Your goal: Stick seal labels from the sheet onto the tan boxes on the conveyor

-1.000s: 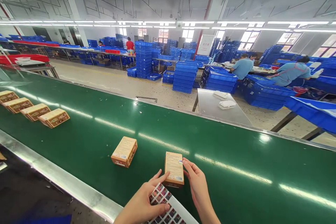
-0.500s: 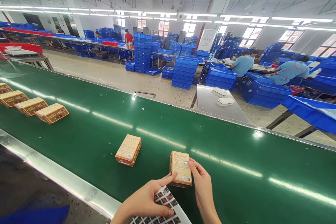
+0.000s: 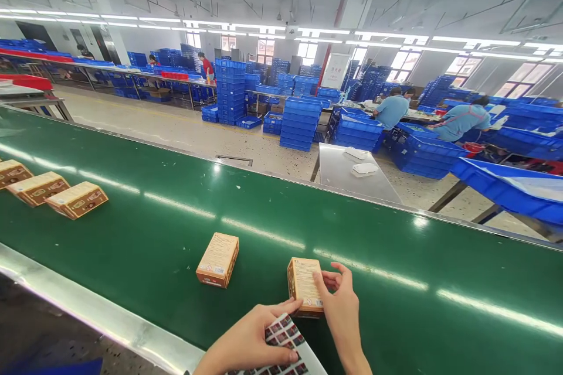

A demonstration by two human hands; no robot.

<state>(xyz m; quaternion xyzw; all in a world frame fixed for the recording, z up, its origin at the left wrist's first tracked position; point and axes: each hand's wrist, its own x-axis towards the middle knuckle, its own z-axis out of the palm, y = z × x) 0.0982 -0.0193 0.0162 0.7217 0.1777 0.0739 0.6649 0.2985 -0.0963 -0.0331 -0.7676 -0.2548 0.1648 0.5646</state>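
My left hand [image 3: 253,337] is closed on a sheet of small printed stickers [image 3: 285,337], with the thumb lying over it. Its fingertips touch the near left corner of a small tan and brown cardboard box [image 3: 303,278]. That box lies on a green conveyor belt [image 3: 158,252], with printed text and a barcode on its upper face. My right hand [image 3: 341,304] is at the box's right side, thumb pressed on the upper face and fingers bent by the side. Whatever is under the thumb is hidden. A second such box [image 3: 219,259] lies apart to the left.
Several similar boxes [image 3: 77,199] lie tilted in a row at far left. A metal rail [image 3: 109,322] edges the belt on the near side. Beyond the belt stand a metal table [image 3: 338,173], stacked blue crates [image 3: 301,123] and a blue tray [image 3: 514,187]. Two people in blue [image 3: 391,110] sit beyond.
My right thumb has moved onto the box's upper face, over where a small shiny sticker showed, and the index finger has lifted. The camera view has shifted slightly. My left hand still holds the sheet.
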